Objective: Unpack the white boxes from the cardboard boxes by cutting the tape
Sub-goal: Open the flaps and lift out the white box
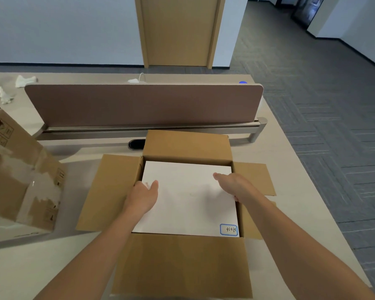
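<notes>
An open cardboard box (178,263) stands in the middle of the desk with all its flaps folded outward. Inside it lies a white box (188,200) with a blue-framed label (228,229) at its near right corner. My left hand (143,197) grips the white box's left edge, thumb on top and fingers down between it and the cardboard wall. My right hand (233,184) grips the right edge the same way, fingers hidden in the gap.
A second cardboard box (20,176) with torn tape stands at the left. A brown divider panel (143,105) on a metal rail runs behind the open box. Crumpled white paper (24,80) lies beyond it. The desk edge and grey carpet (333,126) are to the right.
</notes>
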A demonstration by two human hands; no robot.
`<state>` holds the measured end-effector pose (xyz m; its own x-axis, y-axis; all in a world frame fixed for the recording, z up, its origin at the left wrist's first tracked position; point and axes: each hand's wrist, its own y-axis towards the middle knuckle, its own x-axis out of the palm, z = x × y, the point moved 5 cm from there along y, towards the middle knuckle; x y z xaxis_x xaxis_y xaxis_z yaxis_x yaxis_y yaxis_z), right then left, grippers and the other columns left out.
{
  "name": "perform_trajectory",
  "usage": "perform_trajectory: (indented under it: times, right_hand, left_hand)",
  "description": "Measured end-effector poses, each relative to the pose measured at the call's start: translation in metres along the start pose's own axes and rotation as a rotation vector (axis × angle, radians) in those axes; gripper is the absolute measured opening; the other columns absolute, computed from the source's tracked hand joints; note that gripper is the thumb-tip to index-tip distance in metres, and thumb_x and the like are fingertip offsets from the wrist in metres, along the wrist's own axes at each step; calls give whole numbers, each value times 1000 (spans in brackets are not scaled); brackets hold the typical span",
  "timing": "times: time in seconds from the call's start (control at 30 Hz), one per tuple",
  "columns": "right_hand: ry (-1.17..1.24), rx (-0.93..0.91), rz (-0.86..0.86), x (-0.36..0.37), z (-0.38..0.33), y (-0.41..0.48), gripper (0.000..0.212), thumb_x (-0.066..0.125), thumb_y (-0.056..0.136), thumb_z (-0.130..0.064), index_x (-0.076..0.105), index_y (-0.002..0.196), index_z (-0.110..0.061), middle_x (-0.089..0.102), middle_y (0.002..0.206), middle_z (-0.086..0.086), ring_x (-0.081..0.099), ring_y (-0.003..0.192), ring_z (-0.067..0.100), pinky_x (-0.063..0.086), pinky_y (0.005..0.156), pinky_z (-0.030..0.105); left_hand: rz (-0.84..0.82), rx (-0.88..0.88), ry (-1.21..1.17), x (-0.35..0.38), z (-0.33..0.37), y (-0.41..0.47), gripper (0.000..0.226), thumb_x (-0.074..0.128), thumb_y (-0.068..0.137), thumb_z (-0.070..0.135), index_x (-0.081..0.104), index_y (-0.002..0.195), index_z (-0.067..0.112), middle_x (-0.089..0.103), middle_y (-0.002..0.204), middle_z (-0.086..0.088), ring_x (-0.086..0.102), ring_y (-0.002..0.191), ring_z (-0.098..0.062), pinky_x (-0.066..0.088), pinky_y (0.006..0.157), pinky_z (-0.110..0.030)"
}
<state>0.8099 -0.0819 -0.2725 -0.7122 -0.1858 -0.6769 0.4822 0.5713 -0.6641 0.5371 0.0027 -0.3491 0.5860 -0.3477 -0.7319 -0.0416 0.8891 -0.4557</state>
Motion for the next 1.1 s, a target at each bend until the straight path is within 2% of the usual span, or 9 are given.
perform_trajectory:
  times: [0.07, 0.27, 0.4, 0.47, 0.6, 0.7, 0.8, 0.97, 1.1]
  right_hand:
    - [79, -11, -36, 5, -9, -1, 61, 41, 97, -52, 46, 142, -11, 42, 109, 2, 44, 96, 24, 38, 84, 32]
    - [244, -20, -101, 32, -44, -9, 50, 51, 91, -49, 52, 127, -14, 52, 101, 1, 53, 88, 25, 49, 81, 32]
    - [271, -80, -187, 67, -76, -23, 50, 51, 96, -41, 46, 135, -11, 50, 114, 5, 51, 100, 27, 44, 85, 33]
    - [243, -117, -214, 89, -89, -30, 48, 51, 96, -36, 47, 136, -9, 49, 120, 7, 49, 104, 28, 41, 83, 32]
    - [176, -73, -171, 109, -98, -39, 32, 51, 92, -35, 52, 115, -13, 45, 117, 7, 41, 104, 29, 40, 70, 29]
    - [258, -51, -194, 108, -101, -42, 51, 56, 90, -34, 49, 135, -11, 46, 136, 8, 45, 121, 33, 39, 80, 34]
    - [346, -16, -214, 104, -101, -47, 60, 59, 90, -33, 41, 141, -9, 42, 144, 11, 45, 126, 34, 38, 83, 37]
    - [432, -54, -174, 95, -98, -53, 48, 54, 93, -27, 45, 136, -8, 50, 133, 11, 45, 104, 29, 39, 85, 36]
    - [501, -60, -77, 95, -96, -64, 39, 50, 90, -33, 53, 121, -10, 55, 129, 11, 57, 106, 27, 47, 93, 38]
  left_hand:
    - [24, -20, -19, -7, -9, 3, 58, 41, 95, 58, 60, 108, 5, 66, 100, -10, 56, 75, -21, 34, 54, -31]
    - [121, -56, -73, -48, -53, 9, 62, 39, 95, 60, 59, 107, 2, 66, 96, -12, 60, 81, -27, 42, 65, -35]
    - [141, -99, -62, -77, -78, 4, 41, 40, 102, 52, 46, 99, 12, 54, 93, -3, 53, 90, -27, 41, 79, -36]
    - [160, -111, -48, -88, -91, 4, 41, 41, 100, 55, 46, 101, 14, 53, 93, -1, 54, 94, -27, 42, 80, -36]
    - [160, -177, -133, -99, -109, 8, 55, 45, 95, 63, 57, 101, 9, 61, 98, -6, 58, 87, -26, 42, 70, -36]
    - [168, -217, -270, -104, -107, 10, 63, 50, 91, 64, 62, 94, 3, 65, 94, -15, 59, 79, -27, 43, 64, -35]
    - [177, -251, -337, -109, -103, 11, 65, 51, 89, 67, 62, 93, 3, 63, 92, -12, 59, 83, -28, 48, 74, -39]
    - [170, -245, -355, -118, -100, 8, 58, 54, 88, 66, 58, 96, 9, 61, 98, -6, 58, 86, -27, 50, 81, -41]
    - [197, -170, -393, -139, -87, -2, 48, 59, 90, 55, 62, 98, 8, 63, 98, -7, 61, 86, -30, 53, 82, -41]
